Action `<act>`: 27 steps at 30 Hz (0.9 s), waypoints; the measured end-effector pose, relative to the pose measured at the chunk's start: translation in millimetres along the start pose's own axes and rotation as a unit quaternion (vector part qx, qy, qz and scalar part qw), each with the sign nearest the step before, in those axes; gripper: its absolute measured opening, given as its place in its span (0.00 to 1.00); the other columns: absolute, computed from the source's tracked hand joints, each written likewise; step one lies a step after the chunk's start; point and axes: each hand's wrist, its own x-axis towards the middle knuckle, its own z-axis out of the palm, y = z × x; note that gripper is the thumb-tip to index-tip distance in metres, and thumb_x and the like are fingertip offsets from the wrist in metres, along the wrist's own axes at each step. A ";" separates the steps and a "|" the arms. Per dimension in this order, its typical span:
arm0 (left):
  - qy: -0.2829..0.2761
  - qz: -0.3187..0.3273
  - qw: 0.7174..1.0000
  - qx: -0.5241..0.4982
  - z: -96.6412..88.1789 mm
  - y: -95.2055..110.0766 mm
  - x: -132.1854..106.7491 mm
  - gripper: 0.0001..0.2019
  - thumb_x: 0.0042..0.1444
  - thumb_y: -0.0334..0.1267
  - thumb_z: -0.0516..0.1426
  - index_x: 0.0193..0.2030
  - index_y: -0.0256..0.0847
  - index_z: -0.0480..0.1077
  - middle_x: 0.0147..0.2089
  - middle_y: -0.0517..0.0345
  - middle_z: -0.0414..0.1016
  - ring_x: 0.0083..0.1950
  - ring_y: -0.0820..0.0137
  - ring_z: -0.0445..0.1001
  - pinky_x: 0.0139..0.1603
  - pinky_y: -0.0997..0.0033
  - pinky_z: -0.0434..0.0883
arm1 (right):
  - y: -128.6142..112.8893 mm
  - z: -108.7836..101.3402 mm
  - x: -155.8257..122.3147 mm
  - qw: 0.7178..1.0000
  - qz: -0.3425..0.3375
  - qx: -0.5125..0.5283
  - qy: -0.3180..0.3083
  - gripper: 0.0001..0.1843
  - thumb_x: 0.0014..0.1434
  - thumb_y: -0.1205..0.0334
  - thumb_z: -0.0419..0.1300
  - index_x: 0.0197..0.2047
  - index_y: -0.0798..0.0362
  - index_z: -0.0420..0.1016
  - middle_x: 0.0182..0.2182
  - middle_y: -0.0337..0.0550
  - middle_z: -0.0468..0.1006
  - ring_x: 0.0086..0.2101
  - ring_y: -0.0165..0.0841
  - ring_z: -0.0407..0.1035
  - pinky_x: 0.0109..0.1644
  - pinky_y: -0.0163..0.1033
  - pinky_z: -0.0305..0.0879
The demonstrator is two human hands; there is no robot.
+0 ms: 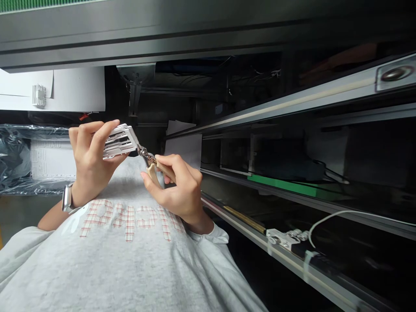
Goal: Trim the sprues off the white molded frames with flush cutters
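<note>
My left hand point(92, 160) grips a white slotted plastic part point(121, 141), fingers along its upper edge and the thumb beneath. It looks like a frame or a small stack of frames; I cannot tell which. In my right hand point(180, 186) is a pair of nippers point(150, 161) with beige handles and metal jaws, held between thumb and fingers. The jaws meet the right-hand corner of the white part. Whether they are closed on it cannot be made out. Both hands are raised in front of my grey shirt.
A lined tray point(48, 185) with clear plastic film and white moulded parts point(48, 158) lies at left. Beyond it, a small white part point(39, 96) rests on white paper point(84, 89). Metal rails point(286, 102) run along the right, and a dark beam point(146, 39) crosses the top.
</note>
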 end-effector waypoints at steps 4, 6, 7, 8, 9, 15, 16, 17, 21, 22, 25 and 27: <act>-0.017 -0.015 1.000 0.005 -3.3 2.3 0.8 0.26 0.63 0.41 0.65 0.66 0.56 0.66 0.51 0.53 0.75 0.51 0.57 0.75 0.54 0.44 0.72 | -0.9 0.4 1.5 1.000 -0.004 -0.007 0.006 0.12 0.59 0.59 0.68 0.43 0.51 0.72 0.33 0.40 0.84 0.28 0.30 0.78 0.28 0.34 0.75; -0.027 -0.017 0.999 -0.004 -3.9 2.6 0.7 0.26 0.63 0.40 0.65 0.67 0.57 0.65 0.51 0.54 0.74 0.52 0.57 0.75 0.55 0.44 0.71 | -0.2 0.4 2.3 1.000 -0.009 -0.019 0.010 0.12 0.59 0.59 0.69 0.43 0.51 0.72 0.33 0.40 0.85 0.28 0.31 0.79 0.29 0.34 0.76; -0.027 -0.015 0.999 -0.012 -3.6 2.4 0.6 0.27 0.62 0.40 0.65 0.67 0.57 0.65 0.51 0.53 0.74 0.52 0.56 0.75 0.55 0.44 0.70 | 0.3 0.6 2.5 0.999 -0.013 -0.027 0.011 0.12 0.59 0.59 0.69 0.43 0.51 0.72 0.33 0.40 0.85 0.28 0.31 0.79 0.29 0.34 0.76; -0.022 -0.012 0.999 -0.019 -3.0 1.8 0.4 0.28 0.61 0.40 0.66 0.67 0.57 0.65 0.51 0.52 0.74 0.51 0.56 0.74 0.55 0.45 0.70 | 0.8 0.9 2.6 0.999 -0.018 -0.036 0.012 0.12 0.59 0.59 0.69 0.43 0.51 0.73 0.32 0.40 0.84 0.28 0.31 0.79 0.29 0.34 0.76; -0.016 -0.008 1.000 -0.026 -2.2 1.1 0.1 0.29 0.60 0.41 0.67 0.66 0.57 0.66 0.50 0.52 0.75 0.50 0.56 0.74 0.54 0.46 0.70 | 1.1 1.4 2.5 0.999 -0.021 -0.045 0.012 0.12 0.60 0.58 0.68 0.43 0.51 0.73 0.32 0.40 0.84 0.28 0.32 0.79 0.29 0.35 0.76; -0.010 0.011 1.000 -0.027 -0.6 -1.4 -0.7 0.28 0.59 0.39 0.68 0.65 0.51 0.67 0.51 0.50 0.76 0.49 0.58 0.74 0.51 0.50 0.71 | 0.4 4.7 1.0 0.998 -0.028 -0.061 0.014 0.10 0.61 0.59 0.67 0.43 0.52 0.72 0.33 0.41 0.85 0.30 0.33 0.80 0.31 0.36 0.76; -0.010 0.009 1.000 -0.026 -1.0 -1.2 -0.5 0.28 0.60 0.39 0.68 0.65 0.51 0.67 0.51 0.50 0.76 0.49 0.58 0.74 0.52 0.50 0.71 | 0.1 4.9 0.9 0.998 -0.029 -0.061 0.014 0.10 0.61 0.59 0.67 0.43 0.52 0.72 0.33 0.42 0.85 0.31 0.33 0.80 0.31 0.36 0.76; -0.010 0.009 1.000 -0.025 -1.4 -0.9 -0.3 0.28 0.60 0.39 0.68 0.65 0.50 0.67 0.51 0.50 0.76 0.50 0.58 0.74 0.52 0.50 0.71 | -0.3 5.0 0.9 0.998 -0.030 -0.060 0.013 0.10 0.61 0.59 0.67 0.43 0.52 0.72 0.33 0.42 0.85 0.31 0.33 0.80 0.31 0.36 0.76; -0.015 0.012 1.000 -0.013 -2.0 -0.8 0.4 0.28 0.61 0.39 0.67 0.66 0.51 0.66 0.51 0.52 0.76 0.49 0.59 0.74 0.51 0.49 0.71 | -1.0 5.3 1.0 0.998 -0.032 -0.059 0.014 0.11 0.61 0.59 0.67 0.43 0.52 0.72 0.33 0.43 0.85 0.32 0.34 0.81 0.32 0.36 0.77; -0.015 0.014 1.000 -0.012 -2.0 -1.1 0.5 0.28 0.60 0.39 0.67 0.66 0.51 0.66 0.51 0.52 0.76 0.49 0.59 0.74 0.51 0.49 0.71 | -1.2 5.5 1.0 0.998 -0.031 -0.059 0.014 0.11 0.61 0.59 0.67 0.43 0.53 0.72 0.33 0.43 0.85 0.32 0.34 0.81 0.33 0.36 0.77; -0.015 0.020 1.000 -0.011 -1.9 -2.3 0.9 0.28 0.60 0.38 0.68 0.65 0.49 0.66 0.51 0.49 0.76 0.49 0.58 0.74 0.51 0.49 0.71 | -1.7 6.4 1.2 0.998 -0.028 -0.058 0.015 0.10 0.61 0.59 0.67 0.43 0.53 0.72 0.33 0.43 0.85 0.31 0.34 0.80 0.32 0.36 0.77; -0.019 0.021 1.000 -0.010 -2.1 -2.8 1.0 0.28 0.60 0.38 0.67 0.65 0.49 0.66 0.51 0.50 0.76 0.49 0.59 0.74 0.51 0.49 0.71 | -2.1 7.1 1.6 0.998 -0.024 -0.060 0.016 0.10 0.62 0.59 0.67 0.43 0.52 0.72 0.33 0.42 0.85 0.31 0.33 0.80 0.32 0.36 0.76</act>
